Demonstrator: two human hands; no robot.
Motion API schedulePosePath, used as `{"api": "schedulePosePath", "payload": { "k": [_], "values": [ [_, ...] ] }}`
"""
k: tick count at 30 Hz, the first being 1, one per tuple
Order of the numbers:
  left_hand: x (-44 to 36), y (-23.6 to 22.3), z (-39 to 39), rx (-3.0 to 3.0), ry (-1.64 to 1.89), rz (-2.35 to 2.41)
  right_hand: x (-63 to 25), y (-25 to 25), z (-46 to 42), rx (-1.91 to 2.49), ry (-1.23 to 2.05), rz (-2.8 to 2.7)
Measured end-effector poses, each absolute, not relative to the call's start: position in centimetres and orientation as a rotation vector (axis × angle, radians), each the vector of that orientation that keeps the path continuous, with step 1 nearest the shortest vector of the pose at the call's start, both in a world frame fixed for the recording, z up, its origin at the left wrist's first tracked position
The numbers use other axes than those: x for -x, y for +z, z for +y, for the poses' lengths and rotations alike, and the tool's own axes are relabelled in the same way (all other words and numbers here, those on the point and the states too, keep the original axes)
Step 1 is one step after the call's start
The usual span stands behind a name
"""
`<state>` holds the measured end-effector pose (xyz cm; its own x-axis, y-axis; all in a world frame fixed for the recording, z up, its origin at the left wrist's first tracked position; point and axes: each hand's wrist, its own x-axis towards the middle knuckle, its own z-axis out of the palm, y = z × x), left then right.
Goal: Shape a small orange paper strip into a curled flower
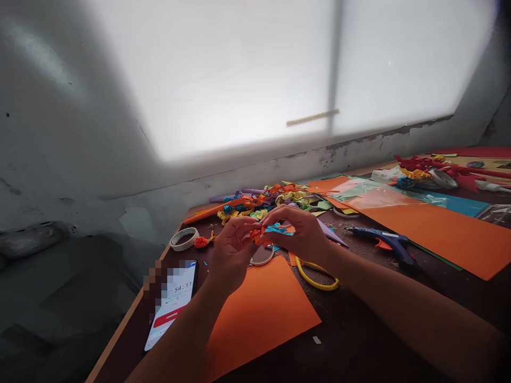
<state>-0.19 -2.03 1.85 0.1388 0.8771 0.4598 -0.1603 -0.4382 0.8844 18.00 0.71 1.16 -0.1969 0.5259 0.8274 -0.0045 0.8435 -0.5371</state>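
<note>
Folded orange paper (257,235) is pinched above the far end of an orange sheet (267,314). Left of that sheet lie a lit phone (175,298) and, farther back, a tape roll (183,247); above it, the worker's left hand (235,247) and right hand (297,229) hold the folded piece between narrowed fingertips. Right of it rest a yellow loop (321,287) and a blue glue gun (393,244)

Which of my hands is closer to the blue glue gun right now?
Right. Your right hand is to the left of the glue gun, apart from it; your left hand is farther left, on the right hand's other side.
</note>
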Motion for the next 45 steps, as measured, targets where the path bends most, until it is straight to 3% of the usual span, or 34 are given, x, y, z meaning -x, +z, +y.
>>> {"api": "schedulePosePath", "payload": {
  "k": [16,28,39,45],
  "values": [
    [0.6,1.2,-1.6,-1.707,1.431,0.799,-18.8,1.6,0.9,0.278,0.160,-1.901],
    [0.9,0.5,-1.2,-1.924,1.431,1.081,-17.6,0.2,1.8,0.744,0.659,-1.819],
    [0.7,0.8,-1.4,-1.968,1.343,1.170,-17.4,1.2,0.3,0.911,0.491,-1.851],
    [0.8,0.8,-1.3,-1.982,1.330,1.169,-17.4,1.0,0.4,0.956,0.588,-1.841]
  ]
}}
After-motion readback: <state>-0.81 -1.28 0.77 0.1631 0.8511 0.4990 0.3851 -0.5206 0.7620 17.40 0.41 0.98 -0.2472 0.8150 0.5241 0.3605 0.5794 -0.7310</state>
